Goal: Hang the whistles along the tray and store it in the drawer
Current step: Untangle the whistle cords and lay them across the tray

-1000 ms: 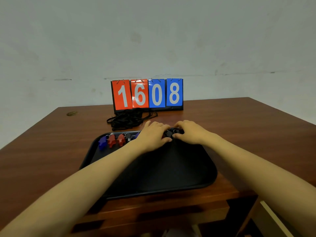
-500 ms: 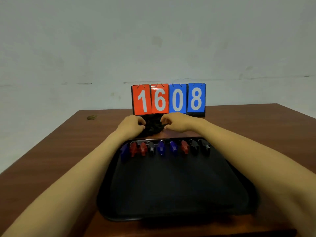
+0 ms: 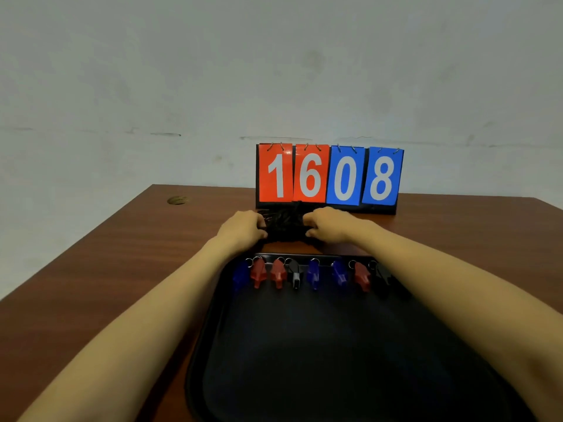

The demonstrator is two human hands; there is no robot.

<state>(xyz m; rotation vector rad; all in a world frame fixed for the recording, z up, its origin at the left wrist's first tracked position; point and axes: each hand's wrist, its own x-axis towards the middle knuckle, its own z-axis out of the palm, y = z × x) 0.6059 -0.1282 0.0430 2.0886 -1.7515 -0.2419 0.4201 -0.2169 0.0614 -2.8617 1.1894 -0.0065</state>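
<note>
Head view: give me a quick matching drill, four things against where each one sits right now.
Things:
1. bundle of black cords
2. row of coloured plastic whistles
3. red and blue flip scoreboard
4. round hole in the wooden table

Places:
A. far left of the tabletop
B. along the far rim of the black plastic tray
C. between the left hand and right hand
D. upright at the table's far edge

Pairs: 1-C, 2-B, 3-D, 4-A

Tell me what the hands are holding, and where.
Both hands, left and right, grip the bundle of black cords behind the tray, one on each side.
</note>
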